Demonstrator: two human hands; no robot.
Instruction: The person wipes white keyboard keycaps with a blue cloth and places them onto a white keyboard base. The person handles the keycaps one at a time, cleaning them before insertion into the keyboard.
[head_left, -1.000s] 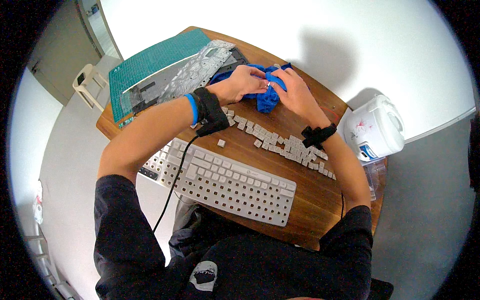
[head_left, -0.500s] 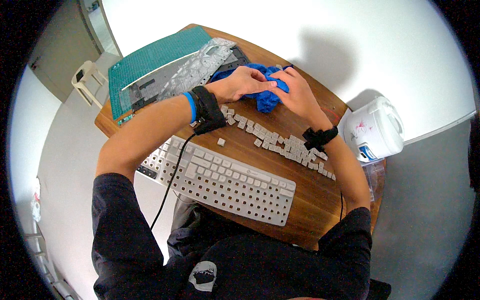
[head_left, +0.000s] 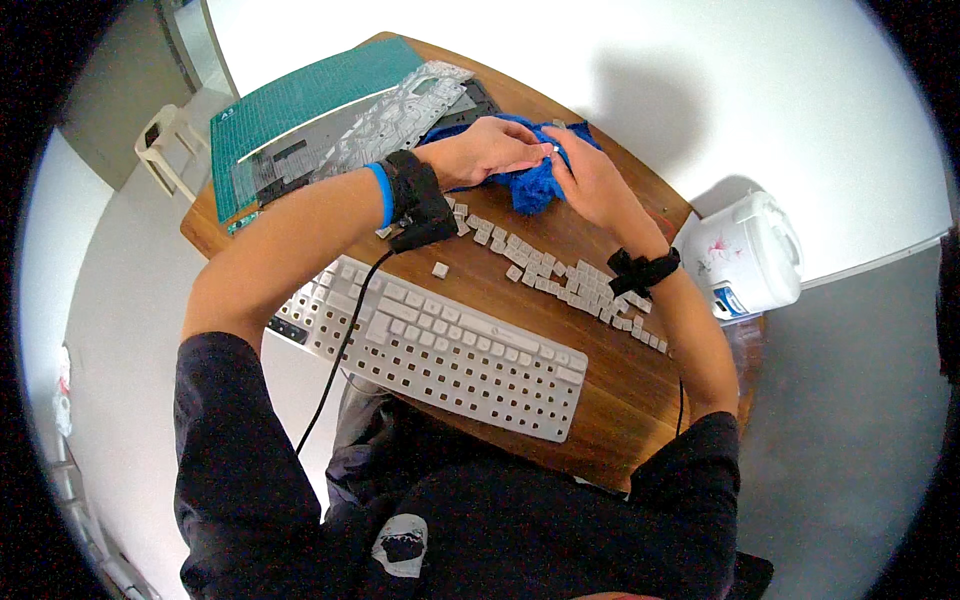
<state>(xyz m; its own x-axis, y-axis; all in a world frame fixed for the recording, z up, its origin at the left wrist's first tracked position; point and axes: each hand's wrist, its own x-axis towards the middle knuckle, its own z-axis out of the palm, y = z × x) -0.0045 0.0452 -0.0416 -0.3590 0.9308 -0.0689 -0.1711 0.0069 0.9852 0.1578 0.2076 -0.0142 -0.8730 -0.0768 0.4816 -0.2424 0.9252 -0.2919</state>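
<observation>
The cloth (head_left: 535, 192) is blue, crumpled in folds on the worktop (head_left: 622, 385); partly hidden beneath the hands (head_left: 490, 148). A tiny white piece (head_left: 555, 149) shows between their fingertips.

Grained wood is shown by the worktop (head_left: 615, 390), rough cloth by the blue rag (head_left: 535, 192), matt plastic by the keyboard (head_left: 440, 358) and keycaps (head_left: 572, 284), and shiny film by the translucent sheet (head_left: 400, 118).

There is one white keyboard (head_left: 440, 352), one blue cloth (head_left: 536, 190) and many loose keycaps (head_left: 576, 287) (dozens).
</observation>
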